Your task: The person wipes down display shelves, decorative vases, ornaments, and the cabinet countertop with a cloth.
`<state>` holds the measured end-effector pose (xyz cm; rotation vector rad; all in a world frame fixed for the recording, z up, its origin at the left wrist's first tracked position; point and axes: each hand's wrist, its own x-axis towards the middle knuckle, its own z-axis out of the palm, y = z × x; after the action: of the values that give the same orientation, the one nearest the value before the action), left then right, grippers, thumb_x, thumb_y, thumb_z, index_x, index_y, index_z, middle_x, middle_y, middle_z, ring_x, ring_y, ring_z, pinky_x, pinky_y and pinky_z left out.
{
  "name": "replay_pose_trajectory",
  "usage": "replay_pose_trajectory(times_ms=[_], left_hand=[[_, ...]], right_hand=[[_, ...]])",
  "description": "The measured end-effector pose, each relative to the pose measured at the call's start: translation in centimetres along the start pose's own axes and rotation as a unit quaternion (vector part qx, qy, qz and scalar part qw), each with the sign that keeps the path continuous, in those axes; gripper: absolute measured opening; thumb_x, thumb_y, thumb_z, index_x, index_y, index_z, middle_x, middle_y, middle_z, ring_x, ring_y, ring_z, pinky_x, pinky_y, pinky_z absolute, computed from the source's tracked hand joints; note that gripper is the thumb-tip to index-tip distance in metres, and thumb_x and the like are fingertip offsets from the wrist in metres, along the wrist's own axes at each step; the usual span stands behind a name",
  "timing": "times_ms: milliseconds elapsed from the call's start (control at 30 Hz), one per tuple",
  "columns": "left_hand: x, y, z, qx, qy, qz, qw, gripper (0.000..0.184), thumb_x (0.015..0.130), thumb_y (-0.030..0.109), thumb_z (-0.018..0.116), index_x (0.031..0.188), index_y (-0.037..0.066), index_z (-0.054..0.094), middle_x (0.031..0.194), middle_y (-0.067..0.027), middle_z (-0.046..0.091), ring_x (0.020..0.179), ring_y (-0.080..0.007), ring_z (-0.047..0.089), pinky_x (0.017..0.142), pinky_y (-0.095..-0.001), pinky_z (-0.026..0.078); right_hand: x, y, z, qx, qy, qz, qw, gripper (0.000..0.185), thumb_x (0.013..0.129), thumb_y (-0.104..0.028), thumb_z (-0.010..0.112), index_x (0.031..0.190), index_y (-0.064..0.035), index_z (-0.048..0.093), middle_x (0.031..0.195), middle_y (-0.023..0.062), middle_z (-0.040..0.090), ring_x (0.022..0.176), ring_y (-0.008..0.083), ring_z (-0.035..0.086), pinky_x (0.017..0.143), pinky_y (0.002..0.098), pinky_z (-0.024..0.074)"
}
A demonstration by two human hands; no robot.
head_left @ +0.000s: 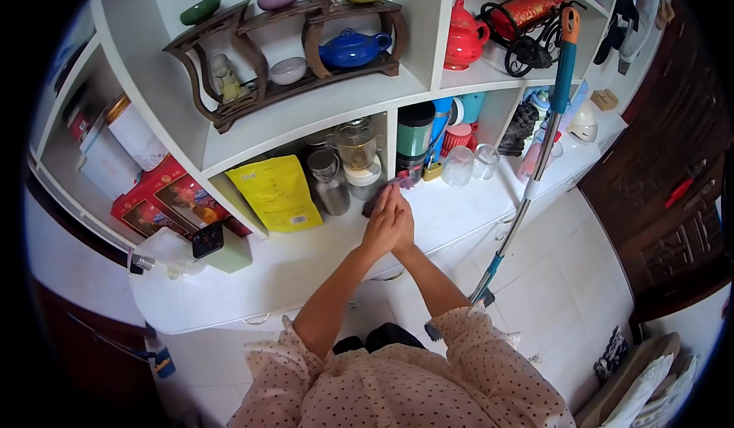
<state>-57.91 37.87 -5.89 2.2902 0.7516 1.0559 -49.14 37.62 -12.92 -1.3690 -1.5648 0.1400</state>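
Wears dotted sleeves [287,359]. Holds the left hand [380,231] against the right hand [407,233] over the white counter [306,264], with fingers pressed together and pointing forward; cannot tell whether pinching anything. Has a pinkish thing [404,180] just beyond the fingertips, near a green-and-black canister [415,132]. Faces a steel bottle [331,187], then, higher up, a blue teapot [353,49].

White shelving unit [419,23], pale tiled floor [566,248], dark carved wooden door [673,160]

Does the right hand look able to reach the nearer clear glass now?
Probably yes: though touching the left hand, the right hand seems to have nothing between it and the nearer clear glass.
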Motion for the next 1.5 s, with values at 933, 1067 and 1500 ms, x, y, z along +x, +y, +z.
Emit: replay_pose_trajectory(times_ms=[933,1067,1500], left_hand=[[-2.4,1.2,-0.4,0.072,-0.08,-0.179,0.978,0.06,0.091,0.035,0.051,0.132,-0.006,0.035,0.13,-0.0276,0.045,0.121,-0.0395,0.044,0.101,-0.0412,0.036],[-7.5,2.3,-3.8,0.033,-0.044,-0.094,0.994,0.053,0.088,0.027,0.057,0.128,-0.005,0.04,0.122,-0.0256,0.051,0.11,-0.0406,0.051,0.096,-0.0434,0.039],[-14.0,-1.0,-8.9,0.254,0.063,-0.071,0.963,0.033,0.081,0.008,0.057,0.112,-0.005,0.051,0.12,-0.0209,0.051,0.115,-0.0356,0.048,0.1,-0.045,0.036]], right_hand=[[0.5,-5.1,-5.6,-0.33,-0.219,0.084,0.914,0.053,0.077,-0.032,0.059,0.124,-0.008,0.052,0.115,0.0121,0.051,0.102,0.0279,0.05,0.082,0.0408,0.0404],[-0.2,-3.2,-4.8,-0.283,-0.112,0.08,0.949,0.047,0.075,-0.033,0.059,0.115,-0.0081,0.059,0.109,0.0075,0.052,0.101,0.0281,0.049,0.08,0.0433,0.0399],[3.3,-4.6,-3.2,-0.351,-0.04,-0.091,0.931,0.047,0.076,-0.009,0.055,0.122,-0.0024,0.052,0.118,0.0082,0.052,0.101,0.0243,0.049,0.085,0.0357,0.0393]])
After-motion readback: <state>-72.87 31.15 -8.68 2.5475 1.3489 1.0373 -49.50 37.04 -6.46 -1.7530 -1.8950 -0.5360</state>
